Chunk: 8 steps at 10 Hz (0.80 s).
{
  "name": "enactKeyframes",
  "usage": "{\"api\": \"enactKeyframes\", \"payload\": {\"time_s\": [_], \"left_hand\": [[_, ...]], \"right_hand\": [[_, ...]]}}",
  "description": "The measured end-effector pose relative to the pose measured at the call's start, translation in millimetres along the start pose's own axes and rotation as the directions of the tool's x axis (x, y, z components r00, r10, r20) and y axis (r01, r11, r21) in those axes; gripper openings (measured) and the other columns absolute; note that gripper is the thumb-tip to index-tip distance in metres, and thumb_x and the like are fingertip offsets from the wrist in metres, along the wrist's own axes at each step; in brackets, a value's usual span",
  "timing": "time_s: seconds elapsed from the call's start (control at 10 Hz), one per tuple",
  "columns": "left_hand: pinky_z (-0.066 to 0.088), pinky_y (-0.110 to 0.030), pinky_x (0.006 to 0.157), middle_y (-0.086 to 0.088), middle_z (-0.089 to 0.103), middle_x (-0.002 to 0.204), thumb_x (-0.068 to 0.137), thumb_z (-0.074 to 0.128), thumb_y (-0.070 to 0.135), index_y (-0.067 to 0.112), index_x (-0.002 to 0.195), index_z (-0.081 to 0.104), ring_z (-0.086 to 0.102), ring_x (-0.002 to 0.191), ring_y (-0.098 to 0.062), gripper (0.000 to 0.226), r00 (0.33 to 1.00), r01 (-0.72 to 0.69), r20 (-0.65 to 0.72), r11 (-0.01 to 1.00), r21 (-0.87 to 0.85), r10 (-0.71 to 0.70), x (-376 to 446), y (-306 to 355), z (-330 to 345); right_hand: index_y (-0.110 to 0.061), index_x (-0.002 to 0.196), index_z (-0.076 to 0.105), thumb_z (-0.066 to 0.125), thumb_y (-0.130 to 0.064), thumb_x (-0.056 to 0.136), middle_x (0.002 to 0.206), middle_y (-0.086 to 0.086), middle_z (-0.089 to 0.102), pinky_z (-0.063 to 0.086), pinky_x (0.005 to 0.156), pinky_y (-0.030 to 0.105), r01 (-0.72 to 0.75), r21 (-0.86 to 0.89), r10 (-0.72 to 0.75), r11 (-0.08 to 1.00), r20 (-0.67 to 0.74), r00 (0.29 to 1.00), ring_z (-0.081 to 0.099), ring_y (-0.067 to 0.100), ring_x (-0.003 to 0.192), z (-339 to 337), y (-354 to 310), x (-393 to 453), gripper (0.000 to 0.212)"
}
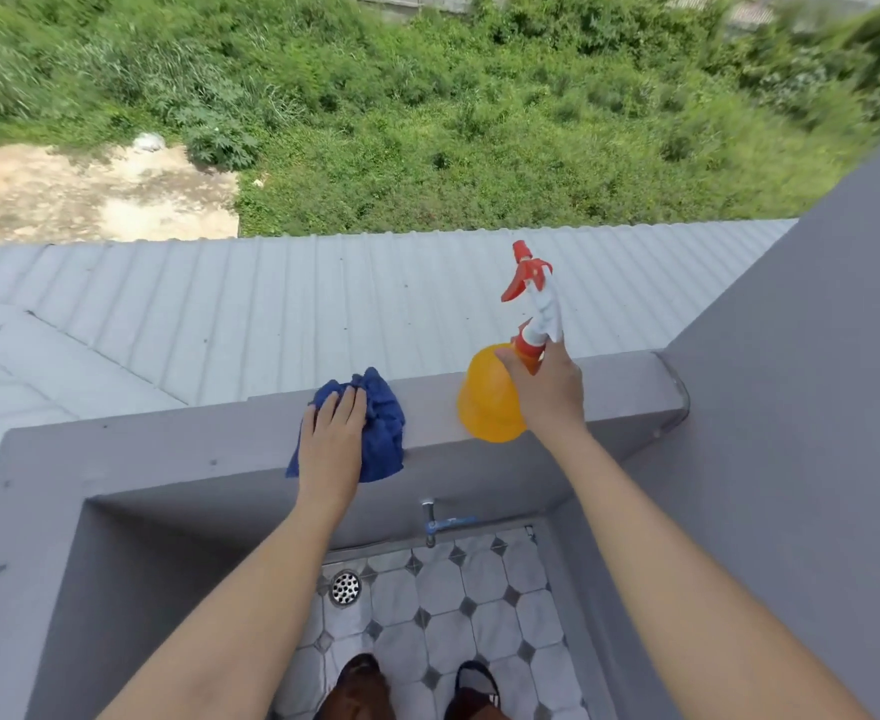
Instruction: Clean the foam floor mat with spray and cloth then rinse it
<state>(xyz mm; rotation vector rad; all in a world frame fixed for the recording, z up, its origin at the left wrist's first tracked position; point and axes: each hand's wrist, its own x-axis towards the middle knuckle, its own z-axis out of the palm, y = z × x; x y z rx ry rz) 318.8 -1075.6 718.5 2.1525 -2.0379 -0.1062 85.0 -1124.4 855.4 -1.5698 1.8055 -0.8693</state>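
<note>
**Cloth and spray bottle at the parapet edge**

The left hand [331, 436], fingers flat, presses the blue cloth [381, 426] onto the parapet ledge [209, 449]. At its 3 o'clock the right hand [549, 389] closes its grip round the neck of the yellow spray bottle [489, 402], which stands at the ledge's outer edge. A nudge toward 12 o'clock could send either onto the corrugated roof [271, 314] below. The foam floor mat is not in view. The right fingers are hidden behind the hand. The tap [435, 522] is small.
</note>
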Motion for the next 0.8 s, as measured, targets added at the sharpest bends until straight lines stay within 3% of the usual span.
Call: {"api": "enactKeyframes", "payload": {"time_s": [0.2, 0.3, 0.4, 0.5, 0.6, 0.7, 0.8], "left_hand": [[0.034, -0.04, 0.103, -0.006, 0.049, 0.136, 0.092, 0.051, 0.014, 0.01, 0.129, 0.049, 0.047, 0.122, -0.023, 0.037, 0.993, 0.006, 0.121, 0.999, 0.043, -0.011, 59, -2, 17], [0.015, -0.049, 0.115, -0.013, 0.024, 0.155, 0.1, 0.037, 0.03, 0.009, 0.143, 0.036, 0.024, 0.141, -0.029, 0.048, 0.988, 0.072, 0.131, 0.996, 0.053, -0.078, 64, 3, 28], [0.004, -0.055, 0.114, -0.01, 0.019, 0.158, 0.098, 0.023, 0.05, 0.013, 0.149, 0.026, 0.015, 0.145, -0.032, 0.063, 0.995, -0.065, 0.07, 0.998, 0.007, 0.064, 38, 3, 31], [0.005, -0.057, 0.112, -0.009, 0.024, 0.157, 0.093, 0.013, 0.055, 0.016, 0.148, 0.031, 0.017, 0.144, -0.032, 0.069, 0.988, -0.114, 0.11, 0.99, 0.086, 0.104, 25, 3, 37], [0.001, -0.058, 0.111, -0.007, 0.017, 0.158, 0.09, 0.005, 0.057, 0.018, 0.151, 0.022, 0.011, 0.145, -0.031, 0.074, 0.983, -0.04, 0.181, 0.993, 0.11, 0.019, 26, 11, 38], [0.001, -0.059, 0.112, -0.006, 0.008, 0.16, 0.088, -0.001, 0.06, 0.019, 0.153, 0.013, 0.004, 0.146, -0.03, 0.077, 0.976, -0.035, 0.217, 0.992, 0.118, 0.009, 26, 11, 33], [0.002, -0.058, 0.113, -0.006, 0.003, 0.161, 0.095, 0.015, 0.059, 0.02, 0.153, 0.006, 0.001, 0.146, -0.031, 0.071, 0.977, -0.016, 0.211, 0.997, 0.07, 0.001, 26, 13, 16]], "right_hand": [[-0.016, 0.143, 0.04, 0.063, -0.04, 0.092, 0.128, 0.006, 0.062, 0.039, 0.088, 0.027, -0.032, 0.005, 0.032, 0.999, -0.04, 0.999, 0.054, 0.028, 0.12, 13, 27, 18, 0.061], [-0.018, 0.143, 0.039, 0.063, -0.045, 0.09, 0.124, 0.005, 0.064, 0.044, 0.095, 0.035, -0.025, 0.006, 0.025, 1.0, -0.072, 0.997, 0.056, 0.027, 0.118, 19, 39, 23, 0.064], [-0.018, 0.142, 0.04, 0.063, -0.045, 0.089, 0.123, 0.004, 0.064, 0.041, 0.091, 0.028, -0.021, -0.002, 0.021, 1.0, -0.098, 0.995, 0.056, 0.024, 0.117, 22, 43, 23, 0.064], [-0.017, 0.145, 0.036, 0.064, -0.044, 0.09, 0.124, 0.007, 0.062, 0.036, 0.088, 0.026, -0.014, -0.015, 0.012, 1.0, -0.099, 0.995, 0.055, 0.026, 0.118, 23, 46, 23, 0.067], [-0.018, 0.148, 0.031, 0.064, -0.038, 0.091, 0.126, 0.01, 0.059, 0.033, 0.087, 0.026, -0.006, -0.007, 0.006, 1.0, -0.103, 0.995, 0.052, 0.026, 0.118, 21, 41, 18, 0.069], [-0.018, 0.145, 0.034, 0.062, -0.024, 0.089, 0.11, 0.008, 0.06, 0.036, 0.081, 0.026, 0.056, -0.004, -0.056, 0.998, -0.065, 0.996, 0.055, 0.023, 0.099, 14, 36, 10, 0.063], [-0.02, 0.132, 0.047, 0.045, -0.018, 0.078, 0.097, 0.002, 0.059, 0.04, 0.066, 0.024, 0.108, 0.094, -0.1, 0.99, -0.091, 0.991, 0.054, 0.014, 0.074, -3, 33, 1, 0.054]]}}
